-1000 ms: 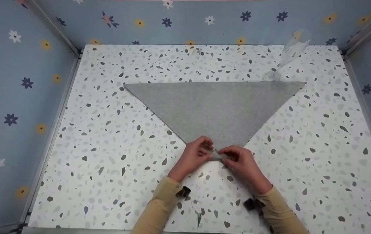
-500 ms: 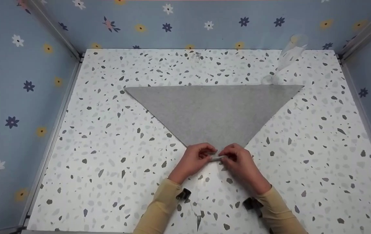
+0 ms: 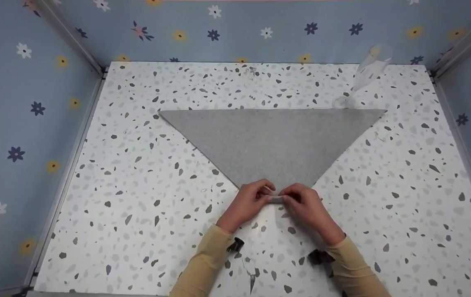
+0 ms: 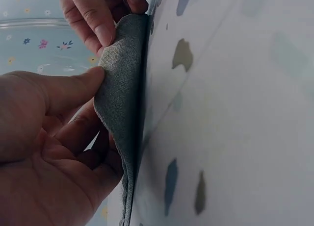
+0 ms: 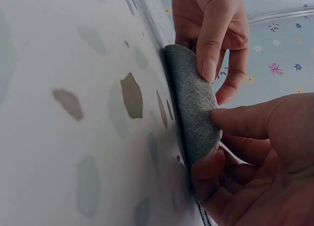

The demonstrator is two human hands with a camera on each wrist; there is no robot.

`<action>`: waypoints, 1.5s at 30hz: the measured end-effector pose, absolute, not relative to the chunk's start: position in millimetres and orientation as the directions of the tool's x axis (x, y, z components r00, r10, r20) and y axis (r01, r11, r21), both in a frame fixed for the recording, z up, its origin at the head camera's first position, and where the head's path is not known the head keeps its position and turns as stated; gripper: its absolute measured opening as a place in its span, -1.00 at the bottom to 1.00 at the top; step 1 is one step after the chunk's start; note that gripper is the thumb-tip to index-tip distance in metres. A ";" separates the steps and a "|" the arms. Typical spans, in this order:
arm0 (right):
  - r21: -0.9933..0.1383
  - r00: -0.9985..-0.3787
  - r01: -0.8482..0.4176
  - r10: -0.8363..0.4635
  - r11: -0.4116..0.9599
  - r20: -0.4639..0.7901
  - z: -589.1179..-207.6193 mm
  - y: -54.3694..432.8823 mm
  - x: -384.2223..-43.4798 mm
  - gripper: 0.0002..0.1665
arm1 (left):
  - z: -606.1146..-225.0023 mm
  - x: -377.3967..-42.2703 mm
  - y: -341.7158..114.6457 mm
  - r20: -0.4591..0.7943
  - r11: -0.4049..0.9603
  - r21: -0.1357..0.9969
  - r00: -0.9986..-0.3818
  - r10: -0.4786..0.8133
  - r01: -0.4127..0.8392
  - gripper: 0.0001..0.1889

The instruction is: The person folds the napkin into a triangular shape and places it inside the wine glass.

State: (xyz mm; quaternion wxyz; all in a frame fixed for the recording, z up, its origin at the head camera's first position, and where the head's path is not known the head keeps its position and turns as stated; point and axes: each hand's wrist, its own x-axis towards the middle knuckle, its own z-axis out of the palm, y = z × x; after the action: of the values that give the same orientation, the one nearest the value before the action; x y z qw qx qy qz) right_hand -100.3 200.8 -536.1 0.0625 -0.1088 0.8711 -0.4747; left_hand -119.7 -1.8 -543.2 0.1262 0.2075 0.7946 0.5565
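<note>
A grey cloth [image 3: 272, 144] lies as a wide triangle on the table, long edge at the back. Its near corner is turned up into a small roll [image 3: 276, 199]. On the left end of that roll, my left hand [image 3: 247, 204] pinches with thumb and fingertips. My right hand [image 3: 307, 208] pinches the right end, a short gap away. In the left wrist view the rolled edge [image 4: 120, 74] stands up thick between the thumbs and fingers. The right wrist view shows the same rolled edge [image 5: 194, 98], with the right thumb pressed on its side.
A see-through vessel [image 3: 369, 70] with a round end lies at the back right, close to the cloth's long edge. The speckled white table [image 3: 136, 231] is bounded by blue flowered walls [image 3: 235, 29] at the back and sides.
The cloth's near corner has been rolled from a loose flap into a narrower roll. My left fingers have come down onto it, and both hands stay at the same corner.
</note>
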 end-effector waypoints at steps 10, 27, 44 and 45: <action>-0.865 -0.938 -0.292 -0.298 0.409 0.176 -528.7 197.4 -98.6 -0.75 | -538.8 -123.3 0.6 -0.007 0.410 0.889 -0.890 0.456 0.203 -0.83; -0.847 -0.941 -0.180 -0.339 0.500 0.000 -539.6 197.7 -109.2 -0.66 | -533.5 -122.6 7.5 -0.003 0.611 0.753 -0.928 0.373 0.243 -0.87; -0.842 -0.951 -0.110 -0.303 0.528 -0.066 -534.2 198.6 -116.6 -0.78 | -536.4 -128.0 4.6 0.036 0.353 0.904 -0.867 0.497 0.239 -0.63; -0.840 -0.951 -0.110 -0.301 0.531 -0.066 -534.1 198.6 -116.7 -0.78 | -536.6 -128.2 4.8 0.028 0.368 0.898 -0.867 0.497 0.240 -0.63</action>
State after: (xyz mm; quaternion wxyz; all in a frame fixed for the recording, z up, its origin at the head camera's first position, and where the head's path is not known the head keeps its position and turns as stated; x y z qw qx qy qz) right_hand -116.7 198.6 -534.1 0.1020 -0.1182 0.8691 -0.4694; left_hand -128.2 4.8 -536.6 0.1249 0.2253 0.8175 0.5151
